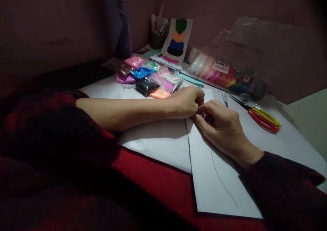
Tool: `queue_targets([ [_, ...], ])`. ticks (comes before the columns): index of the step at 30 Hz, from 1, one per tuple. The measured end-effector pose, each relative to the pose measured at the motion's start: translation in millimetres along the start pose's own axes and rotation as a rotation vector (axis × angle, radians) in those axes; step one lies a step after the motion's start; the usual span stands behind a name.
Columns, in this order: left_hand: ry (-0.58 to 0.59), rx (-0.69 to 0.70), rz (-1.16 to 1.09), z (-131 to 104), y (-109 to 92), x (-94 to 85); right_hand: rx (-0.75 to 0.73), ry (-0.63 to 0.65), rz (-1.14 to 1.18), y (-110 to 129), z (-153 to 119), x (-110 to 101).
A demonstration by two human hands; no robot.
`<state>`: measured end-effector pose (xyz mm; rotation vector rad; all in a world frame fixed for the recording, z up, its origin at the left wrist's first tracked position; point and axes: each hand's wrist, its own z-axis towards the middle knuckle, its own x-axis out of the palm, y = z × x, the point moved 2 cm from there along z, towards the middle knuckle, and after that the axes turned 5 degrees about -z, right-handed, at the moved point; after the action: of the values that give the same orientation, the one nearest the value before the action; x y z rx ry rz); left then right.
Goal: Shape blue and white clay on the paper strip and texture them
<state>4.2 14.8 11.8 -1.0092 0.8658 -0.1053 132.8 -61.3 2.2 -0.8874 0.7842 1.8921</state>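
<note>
Shiny, plump packets [143, 73] are lying beyond the left hand [188, 101], which is resting curled against the bent-fingered right hand [220, 122]; cannot tell whether either is pinching anything. Smooth paper [204, 186] bearing a curved line [222, 183] is lying beneath both. Loop-handled scissors [263, 118] are resting rightward. White tabletop [158, 149] is spreading below, dim wall [217, 2] beyond.

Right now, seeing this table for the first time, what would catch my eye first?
Probably the left hand and right hand, close together over a white sheet with a thin curved line. Next, the colorful packets heaped beyond the left forearm, and the red-and-yellow-handled scissors lying to the right of the hands.
</note>
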Motion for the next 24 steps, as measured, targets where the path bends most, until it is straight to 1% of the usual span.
queue_targets([
  [5,-0.016,-0.002,0.009,-0.7,-1.3,-0.3,0.002,-0.003,-0.002,0.4,0.2,-0.1],
  [10,0.0,-0.014,0.008,0.2,-1.8,-0.2,0.007,0.001,0.004,0.7,0.0,-0.4],
  [24,-0.015,-0.007,0.01,2.8,-1.9,0.5,-0.006,-0.003,-0.016,1.5,0.5,-1.0],
])
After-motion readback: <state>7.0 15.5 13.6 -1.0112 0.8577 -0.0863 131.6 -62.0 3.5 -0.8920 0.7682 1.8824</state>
